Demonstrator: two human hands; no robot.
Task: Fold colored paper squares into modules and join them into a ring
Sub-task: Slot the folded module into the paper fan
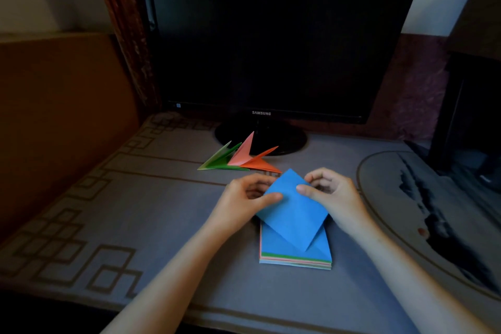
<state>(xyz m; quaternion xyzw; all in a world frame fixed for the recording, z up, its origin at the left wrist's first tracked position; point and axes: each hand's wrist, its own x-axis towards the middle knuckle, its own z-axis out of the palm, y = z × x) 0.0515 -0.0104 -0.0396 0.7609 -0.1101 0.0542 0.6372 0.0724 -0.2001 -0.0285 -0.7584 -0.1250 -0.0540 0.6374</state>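
just blue sq, diamond-wise, flat

You show yourself only as two forearms and two hands; your left grip and your right grip are bare, fingers and thumbs uncovered to the tips; the thumbnail on your right grip looks short and plain, though the dim light softens it; your left forearm and your right forearm are bare from the wrist to the bottom edge of the view, slim and smooth in outline.
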